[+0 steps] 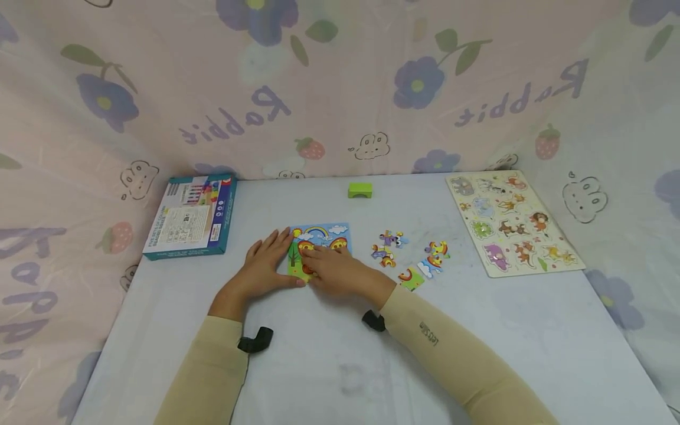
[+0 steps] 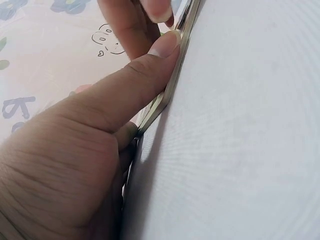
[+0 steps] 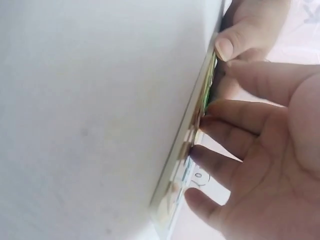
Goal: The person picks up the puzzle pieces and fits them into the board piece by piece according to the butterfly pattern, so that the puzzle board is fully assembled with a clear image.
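Note:
A square picture puzzle board (image 1: 340, 229) with a rainbow, clouds and a tree lies on the table. The left hand (image 1: 262, 265) lies along its left side, thumb at the near edge and fingers by the left edge; in the left wrist view the thumb (image 2: 145, 70) rests on the board's edge (image 2: 172, 82). With fingers spread, the right hand (image 1: 340, 271) touches the board's face, covering much of the picture. In the right wrist view its fingertips (image 3: 197, 152) meet the board's surface. Loose puzzle pieces (image 1: 393, 239) lie right of the board.
More loose pieces (image 1: 411, 278) lie near the right forearm. A boxed set (image 1: 186, 221) stands at the left back, a green block (image 1: 360, 190) at the middle back, and an animal peg board (image 1: 512, 224) at the right. Printed fabric (image 1: 340, 88) hangs behind the table.

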Demonstrator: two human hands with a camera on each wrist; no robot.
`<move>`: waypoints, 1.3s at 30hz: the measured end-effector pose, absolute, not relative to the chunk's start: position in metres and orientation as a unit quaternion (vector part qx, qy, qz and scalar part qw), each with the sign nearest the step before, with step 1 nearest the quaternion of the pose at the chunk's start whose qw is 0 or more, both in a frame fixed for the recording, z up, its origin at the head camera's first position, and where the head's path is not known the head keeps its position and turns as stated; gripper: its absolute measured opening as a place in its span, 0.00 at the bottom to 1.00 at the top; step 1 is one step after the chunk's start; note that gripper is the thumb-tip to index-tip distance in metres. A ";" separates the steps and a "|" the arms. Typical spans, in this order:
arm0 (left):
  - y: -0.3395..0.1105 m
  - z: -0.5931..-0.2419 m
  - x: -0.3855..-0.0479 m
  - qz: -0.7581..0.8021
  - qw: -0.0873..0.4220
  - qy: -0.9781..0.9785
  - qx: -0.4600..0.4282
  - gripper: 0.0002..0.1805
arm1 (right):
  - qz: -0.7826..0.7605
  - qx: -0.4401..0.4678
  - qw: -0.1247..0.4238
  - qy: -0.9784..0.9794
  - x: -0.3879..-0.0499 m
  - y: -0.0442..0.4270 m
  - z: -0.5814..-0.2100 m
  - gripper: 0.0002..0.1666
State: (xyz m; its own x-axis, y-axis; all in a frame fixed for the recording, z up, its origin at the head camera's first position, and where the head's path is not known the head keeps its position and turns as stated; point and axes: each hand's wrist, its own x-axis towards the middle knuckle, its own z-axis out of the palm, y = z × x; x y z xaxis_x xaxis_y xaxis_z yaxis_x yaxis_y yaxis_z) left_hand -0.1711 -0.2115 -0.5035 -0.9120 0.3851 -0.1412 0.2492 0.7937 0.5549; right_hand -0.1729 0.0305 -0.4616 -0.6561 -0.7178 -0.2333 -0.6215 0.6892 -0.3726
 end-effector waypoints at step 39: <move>-0.210 -0.502 -0.169 0.280 0.128 0.938 0.160 0.69 | -0.664 -0.206 0.100 0.712 -0.156 0.208 -0.462 0.36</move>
State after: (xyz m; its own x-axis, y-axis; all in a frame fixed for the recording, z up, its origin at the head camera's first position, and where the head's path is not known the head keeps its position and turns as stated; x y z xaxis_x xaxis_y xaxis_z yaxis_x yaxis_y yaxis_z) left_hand -0.1686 -0.2104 -0.5021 -0.9163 0.3711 -0.1505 0.2275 0.7918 0.5669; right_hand -0.1562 0.2083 -0.4623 -0.8951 -0.4263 0.1303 -0.1598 0.0340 -0.9866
